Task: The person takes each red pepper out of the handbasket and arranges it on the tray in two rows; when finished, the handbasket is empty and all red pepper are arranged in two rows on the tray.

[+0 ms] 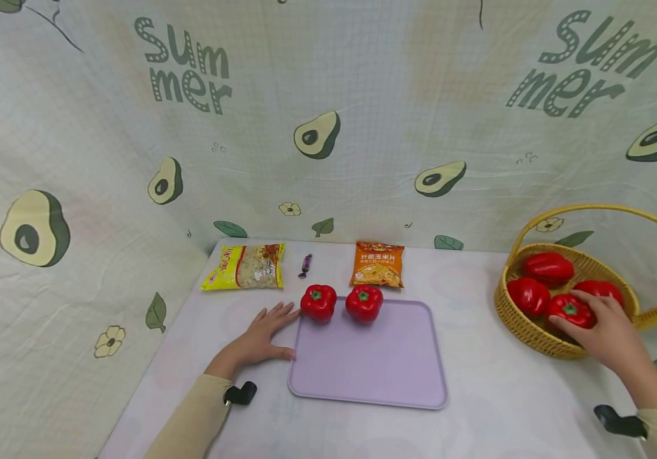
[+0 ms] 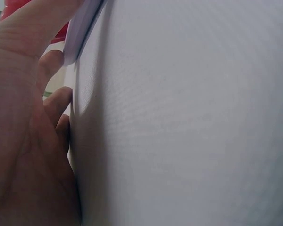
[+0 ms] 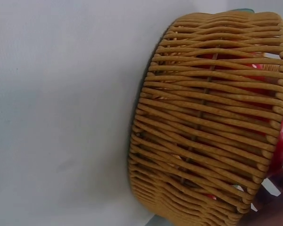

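My right hand [image 1: 615,335] reaches into the yellow wicker basket [image 1: 526,333], thumb and fingers around a red bell pepper [image 1: 571,311]. Other red peppers [image 1: 548,268] lie around it in the basket. In the right wrist view the woven wall of the basket [image 3: 203,117] hides much of the pepper [image 3: 278,153]. My left hand [image 1: 262,339] lies spread on the table at the left edge of a lilac tray [image 1: 368,363], its thumb touching the rim. Two red bell peppers [image 1: 319,303] [image 1: 364,304] stand side by side at the tray's far edge.
Behind the tray lie a yellow snack bag [image 1: 248,266], a small purple-wrapped candy [image 1: 305,266] and an orange snack packet [image 1: 378,264]. The basket's tall handle [image 1: 609,208] arches up on the right. A patterned cloth [image 1: 362,76] hangs behind the table.
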Tool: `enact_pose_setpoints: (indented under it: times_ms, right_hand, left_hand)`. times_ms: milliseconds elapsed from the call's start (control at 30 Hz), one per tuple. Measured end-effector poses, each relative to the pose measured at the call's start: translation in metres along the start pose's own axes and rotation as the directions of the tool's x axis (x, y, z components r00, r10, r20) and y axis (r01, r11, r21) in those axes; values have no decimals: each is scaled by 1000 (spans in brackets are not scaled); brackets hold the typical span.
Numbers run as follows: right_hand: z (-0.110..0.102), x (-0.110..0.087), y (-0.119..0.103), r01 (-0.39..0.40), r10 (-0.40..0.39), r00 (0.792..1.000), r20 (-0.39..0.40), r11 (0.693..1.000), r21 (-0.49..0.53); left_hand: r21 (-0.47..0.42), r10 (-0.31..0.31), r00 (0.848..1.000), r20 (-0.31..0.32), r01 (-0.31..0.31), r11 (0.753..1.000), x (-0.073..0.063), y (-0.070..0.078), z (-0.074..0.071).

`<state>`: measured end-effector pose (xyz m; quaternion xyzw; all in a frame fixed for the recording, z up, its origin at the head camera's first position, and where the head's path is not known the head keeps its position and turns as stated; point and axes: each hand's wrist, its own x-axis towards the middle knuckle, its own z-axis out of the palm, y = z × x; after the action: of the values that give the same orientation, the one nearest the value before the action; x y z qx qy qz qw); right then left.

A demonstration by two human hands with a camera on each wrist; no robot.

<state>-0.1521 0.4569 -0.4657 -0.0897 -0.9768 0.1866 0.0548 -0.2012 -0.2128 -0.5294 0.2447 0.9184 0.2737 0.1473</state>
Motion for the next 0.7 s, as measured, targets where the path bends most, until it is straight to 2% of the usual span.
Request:
enact_pose_setpoints:
  times_ms: [700]
  right_hand:
    - [-10, -7, -27, 50, -47, 998, -36, 996, 73]
  left_hand:
    - [-7, 1, 1000, -3, -1, 1000, -1, 0, -1]
